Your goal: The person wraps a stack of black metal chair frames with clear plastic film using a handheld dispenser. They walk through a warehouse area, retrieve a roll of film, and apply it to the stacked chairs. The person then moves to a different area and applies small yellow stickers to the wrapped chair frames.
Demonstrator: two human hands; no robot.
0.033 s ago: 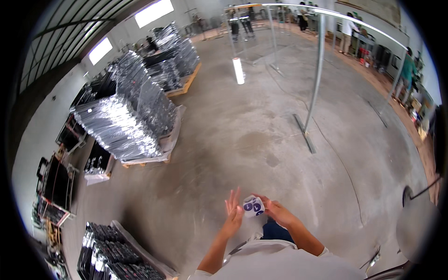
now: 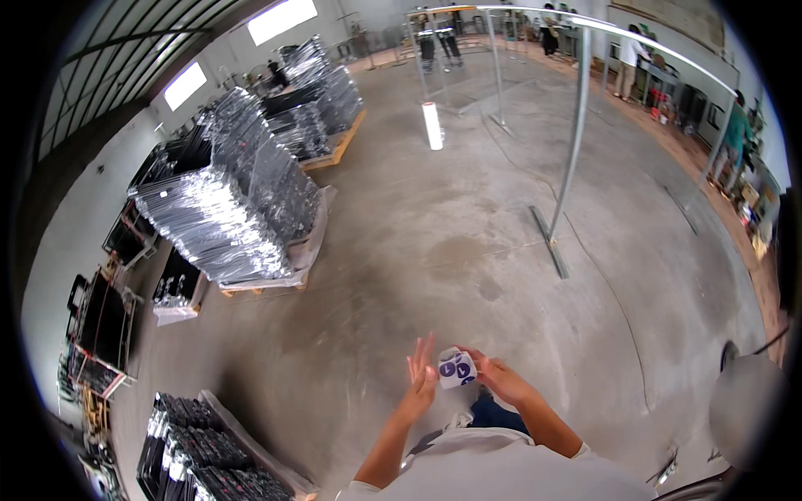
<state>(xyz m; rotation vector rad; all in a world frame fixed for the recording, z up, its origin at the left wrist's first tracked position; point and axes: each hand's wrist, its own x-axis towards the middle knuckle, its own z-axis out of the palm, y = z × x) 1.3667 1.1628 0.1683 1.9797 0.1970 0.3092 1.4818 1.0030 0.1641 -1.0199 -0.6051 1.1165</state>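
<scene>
In the head view, a small white roll of stickers with round purple labels [image 2: 457, 370] is at the lower middle of the frame, between the person's two bare hands. Its sticker-covered face is turned up toward the camera, with one edge toward the left hand and the opposite edge toward the right; its long axis is hard to tell at this size. The right hand [image 2: 504, 382] grasps the roll from its right side, fingers bent along the edge. The left hand [image 2: 420, 389] is released, its fingers straight and pointing to the top of the frame, the thumb just beside the roll; whether it touches cannot be told.

At the left of the frame, a tall stack of dark panels wrapped in shiny clear plastic film [image 2: 213, 221] rests on a wooden pallet [image 2: 288, 282]. Another film-wrapped dark stack [image 2: 313, 113] sits on a second wooden pallet [image 2: 338, 153] above it, and a low pile of black bundled pieces [image 2: 209, 451] lies at the lower left. An upright white cylinder with an orange-red top [image 2: 432, 127] stands on the grey concrete floor [image 2: 401, 242] at the upper middle. The purple labels bear pale marks.
</scene>
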